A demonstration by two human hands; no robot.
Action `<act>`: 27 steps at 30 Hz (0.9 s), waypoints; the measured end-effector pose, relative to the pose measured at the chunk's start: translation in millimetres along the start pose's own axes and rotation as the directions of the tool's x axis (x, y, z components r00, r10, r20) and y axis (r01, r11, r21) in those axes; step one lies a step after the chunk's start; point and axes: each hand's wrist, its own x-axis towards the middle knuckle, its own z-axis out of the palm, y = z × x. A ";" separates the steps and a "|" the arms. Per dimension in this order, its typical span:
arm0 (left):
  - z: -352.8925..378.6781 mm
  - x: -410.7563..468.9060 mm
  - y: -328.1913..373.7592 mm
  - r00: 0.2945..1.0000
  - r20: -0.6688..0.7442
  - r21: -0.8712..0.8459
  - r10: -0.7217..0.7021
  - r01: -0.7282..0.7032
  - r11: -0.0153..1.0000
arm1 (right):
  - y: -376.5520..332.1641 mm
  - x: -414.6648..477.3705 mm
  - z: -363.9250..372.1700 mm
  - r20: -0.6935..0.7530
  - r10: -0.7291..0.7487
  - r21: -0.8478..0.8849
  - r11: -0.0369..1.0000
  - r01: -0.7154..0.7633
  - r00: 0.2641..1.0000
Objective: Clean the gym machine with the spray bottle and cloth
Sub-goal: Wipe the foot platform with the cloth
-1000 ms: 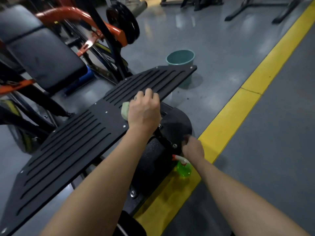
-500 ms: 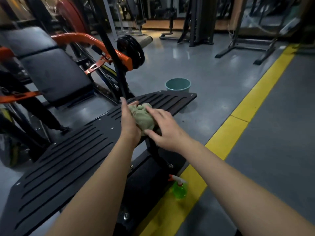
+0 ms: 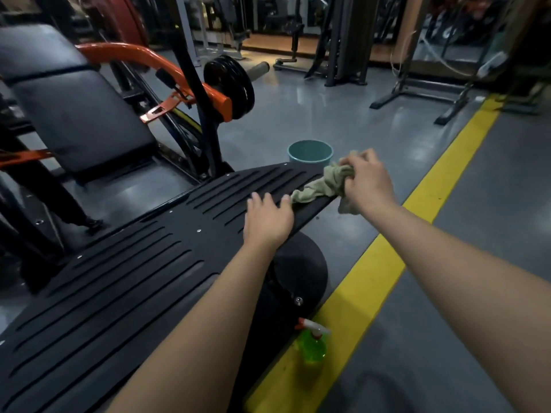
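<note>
1. Black slotted metal footplate [image 3: 134,278] of the gym machine, lower left to centre of frame.
2. Left hand [image 3: 268,219], centre, flat on the footplate, fingers straight, holding nothing.
3. Right hand [image 3: 368,180], right of centre, gripping crumpled pale green cloth [image 3: 322,183] at the footplate's far end.
4. Green plastic spray bottle [image 3: 311,344], lower centre, upright on yellow floor stripe [image 3: 417,210].

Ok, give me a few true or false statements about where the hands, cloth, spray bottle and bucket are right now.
1. The right hand grips the cloth. True.
2. The left hand rests open on the footplate. True.
3. The spray bottle is in the left hand. False: the spray bottle stands on the floor, on the yellow line.
4. The bucket sits on the footplate. False: the bucket stands on the floor beyond its far end.
</note>
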 end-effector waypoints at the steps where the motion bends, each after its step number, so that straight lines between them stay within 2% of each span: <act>1: 5.9 4.7 2.5 0.997 0.078 0.194 0.000 -0.015 0.981 | 9.0 1.2 6.7 0.077 0.016 -0.025 1.000 -0.014 0.997; 3: 12.6 12.7 7.4 0.996 0.085 0.416 0.013 -0.047 0.908 | 13.4 -0.9 23.1 0.168 0.057 0.010 0.998 -0.059 0.984; 5: 16.7 14.8 10.1 0.996 -0.023 0.514 0.086 -0.062 0.855 | 7.1 1.3 32.2 0.189 0.064 -0.004 0.998 -0.065 0.980; 6: 18.3 14.3 10.9 0.990 -0.077 0.531 0.121 -0.062 0.845 | 1.9 6.8 32.1 0.200 0.019 -0.044 0.999 -0.011 0.980; 10: 24.3 15.0 6.7 0.983 -0.124 0.507 0.136 -0.055 0.860 | -6.0 31.8 40.7 0.325 -0.176 -0.095 0.971 0.217 0.929; 13: 20.4 22.2 3.6 0.995 -0.055 0.414 0.083 -0.053 0.909 | -2.3 60.1 55.1 0.340 -0.092 -0.102 0.986 0.134 0.936; 16: 19.8 25.5 5.9 0.999 0.022 0.449 0.049 -0.054 0.892 | -11.3 96.3 69.8 0.481 0.010 -0.163 0.984 0.078 0.877; 20: 17.5 24.2 8.9 0.998 0.056 0.436 0.007 -0.030 0.899 | -24.4 127.6 98.5 0.553 -0.026 -0.186 0.970 0.154 0.833; 27: 15.3 24.6 9.0 0.997 0.077 0.439 -0.029 -0.007 0.899 | -68.0 157.7 147.8 0.617 -0.156 -0.103 0.956 0.275 0.772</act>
